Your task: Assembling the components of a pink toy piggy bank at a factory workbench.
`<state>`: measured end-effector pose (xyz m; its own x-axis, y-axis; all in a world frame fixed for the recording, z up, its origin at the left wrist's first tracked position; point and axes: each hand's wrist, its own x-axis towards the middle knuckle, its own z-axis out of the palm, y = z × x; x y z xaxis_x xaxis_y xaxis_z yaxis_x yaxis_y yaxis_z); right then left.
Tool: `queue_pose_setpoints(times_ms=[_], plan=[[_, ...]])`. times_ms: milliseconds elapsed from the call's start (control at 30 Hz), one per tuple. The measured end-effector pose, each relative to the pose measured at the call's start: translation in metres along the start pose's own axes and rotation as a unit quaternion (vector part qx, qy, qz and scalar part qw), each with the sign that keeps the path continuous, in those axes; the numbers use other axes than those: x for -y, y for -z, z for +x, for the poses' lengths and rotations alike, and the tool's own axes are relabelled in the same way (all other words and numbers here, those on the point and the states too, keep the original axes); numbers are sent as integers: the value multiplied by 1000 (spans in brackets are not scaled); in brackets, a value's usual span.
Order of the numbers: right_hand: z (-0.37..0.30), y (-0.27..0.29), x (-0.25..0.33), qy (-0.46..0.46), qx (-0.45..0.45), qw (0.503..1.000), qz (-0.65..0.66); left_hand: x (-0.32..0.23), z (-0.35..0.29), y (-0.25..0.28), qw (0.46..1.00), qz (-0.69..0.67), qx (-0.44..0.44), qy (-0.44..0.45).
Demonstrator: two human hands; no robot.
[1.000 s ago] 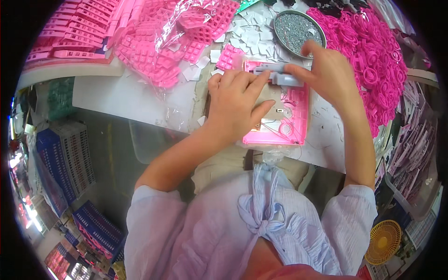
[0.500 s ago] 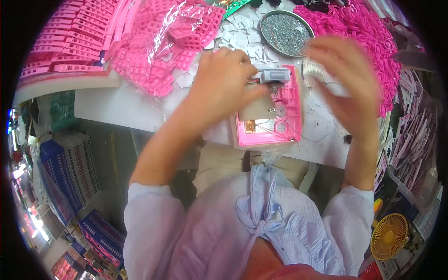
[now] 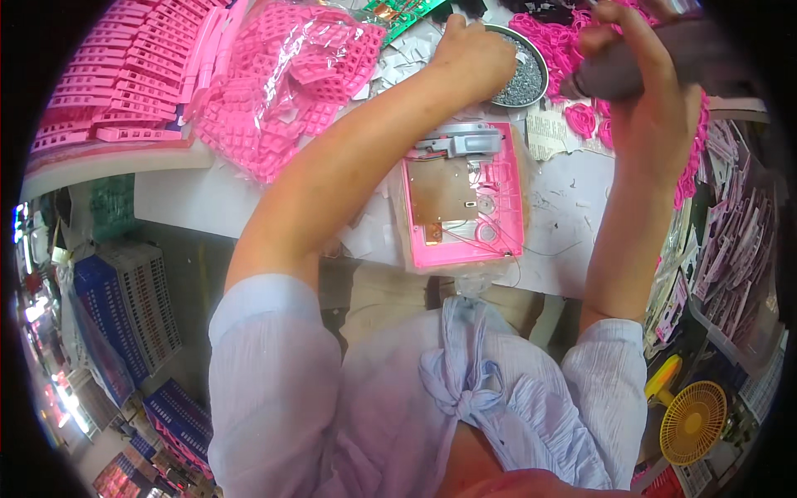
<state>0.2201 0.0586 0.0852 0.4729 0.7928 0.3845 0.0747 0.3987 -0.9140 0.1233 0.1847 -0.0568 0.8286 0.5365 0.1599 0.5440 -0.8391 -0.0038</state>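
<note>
My left hand (image 3: pixel 477 58) reaches over the round metal dish (image 3: pixel 544 83) of small silvery screws (image 3: pixel 525 83), its fingers curled down and their tips hidden. Raised at the upper right, my right hand (image 3: pixel 656 91) is wrapped round a dark grey electric screwdriver (image 3: pixel 639 62), slightly blurred. Between my forearms a pink plastic case (image 3: pixel 516 191) lies open side up. Inside it are a brown board (image 3: pixel 442 192), thin wires and a small copper-coloured piece (image 3: pixel 432 234). A grey plastic part (image 3: pixel 469 141) sits across its far end. Neither hand touches the case.
Pink grid-like parts (image 3: pixel 278 91) in clear plastic lie at the left, beside stacked pink strips (image 3: pixel 124 70). White paper pieces (image 3: pixel 407 62) and a green circuit board (image 3: pixel 407 17) are at the back. Pink rings (image 3: pixel 581 120) heap at the right. A yellow fan (image 3: pixel 693 422) stands lower right.
My left hand has left the grey part on the case and moved to the screw dish. My right hand, empty before, now grips the electric screwdriver farther up. The case has shifted slightly left.
</note>
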Motion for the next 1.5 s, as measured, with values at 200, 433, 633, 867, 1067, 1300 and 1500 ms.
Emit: queue_pose_setpoints(times_ms=[200,433,633,867,1067,1300,1500], plan=[[-10,11,-18,-56,26,992,114,-2,-42,61,988,-100,-113,-22],[-49,18,-9,67,273,929,239,-41,-140,76,935,-316,-159,11],[-54,9,-7,61,295,920,251,-45,-149,75,908,-386,-161,30],[-54,6,-17,35,268,927,258,-51,-149,70,946,-246,-207,33],[-39,-3,-58,41,173,961,212,-40,-145,50,970,-179,-144,79],[-47,-15,-80,40,158,979,120,-40,-145,45,968,-191,-144,82],[-45,-12,-77,-7,218,975,51,-32,-139,42,959,-258,-101,65]])
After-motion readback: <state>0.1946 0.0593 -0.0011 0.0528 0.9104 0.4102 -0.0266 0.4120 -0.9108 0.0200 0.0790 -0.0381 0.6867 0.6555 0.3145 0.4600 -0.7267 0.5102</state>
